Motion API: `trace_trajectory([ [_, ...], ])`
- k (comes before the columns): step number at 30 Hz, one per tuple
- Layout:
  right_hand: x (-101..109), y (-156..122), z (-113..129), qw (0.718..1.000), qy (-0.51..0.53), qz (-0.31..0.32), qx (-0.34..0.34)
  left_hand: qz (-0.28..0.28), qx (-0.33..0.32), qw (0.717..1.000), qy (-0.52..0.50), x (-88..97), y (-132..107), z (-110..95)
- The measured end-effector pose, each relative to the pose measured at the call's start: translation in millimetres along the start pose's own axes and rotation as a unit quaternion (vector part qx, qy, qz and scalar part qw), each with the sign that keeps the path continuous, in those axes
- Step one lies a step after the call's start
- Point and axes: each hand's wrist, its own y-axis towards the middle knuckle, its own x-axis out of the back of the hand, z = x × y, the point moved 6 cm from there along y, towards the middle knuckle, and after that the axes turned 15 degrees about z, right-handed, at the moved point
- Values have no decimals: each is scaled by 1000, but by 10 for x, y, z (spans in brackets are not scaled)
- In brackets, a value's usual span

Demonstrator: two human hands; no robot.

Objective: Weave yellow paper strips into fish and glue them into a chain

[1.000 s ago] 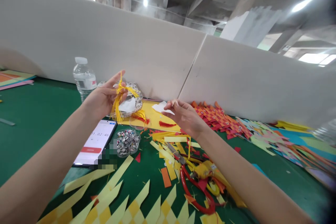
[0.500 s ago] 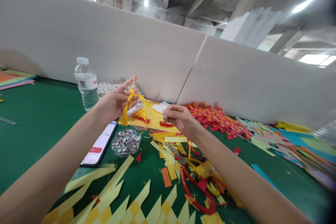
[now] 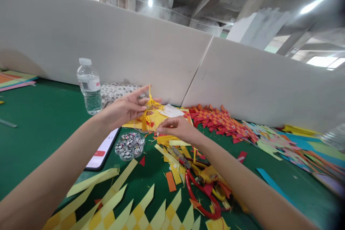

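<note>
A: How does the left hand (image 3: 125, 109) look?

B: It is partly open, with the index finger stretched out. A tassel of yellow thread (image 3: 152, 104) hangs by its loop from this fingertip, and the thumb and other fingers are at its knot, so the hand has hold of it.

A: And the right hand (image 3: 180, 128)?

B: It is nearly closed, thumb and index finger close together, just beside the lower strands. Whether it pinches something, I cannot tell.

A: Where is the tassel, exactly?

B: In the air, over a flat yellow paper sheet (image 3: 159, 116) on the green tabletop (image 3: 54, 115). A piece of white paper (image 3: 172, 110) lies behind the right hand.

A: And farther out?

B: A clear plastic dish of small googly eyes (image 3: 130, 145) is beside a phone with a lit screen (image 3: 100, 153). To the right lie scissors with red handles (image 3: 188, 183), among yellow paper scraps (image 3: 175, 174); beyond, a pile of woven red-and-orange paper pieces (image 3: 219, 119).
</note>
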Motion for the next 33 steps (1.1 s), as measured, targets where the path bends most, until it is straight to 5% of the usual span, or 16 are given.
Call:
trace_trajectory([
  [10,-77,88,89,998,29,-52,6,-48,-11,998,27,-119,31,80],
  [16,-188,184,195,995,75,-52,42,-156,-87,982,58,-60,28,104],
  [21,7,87,215,996,24,-76,36,-261,-220,938,-62,263,-186,-268],
  [25,383,-16,3,985,34,-166,-31,-276,-272,922,-26,456,-409,-679],
  [29,707,17,-297,971,14,-222,-85,-309,-179,929,95,525,-452,-716],
  [33,714,137,-429,966,-64,-224,-114,-296,-47,910,287,469,-334,-545],
])
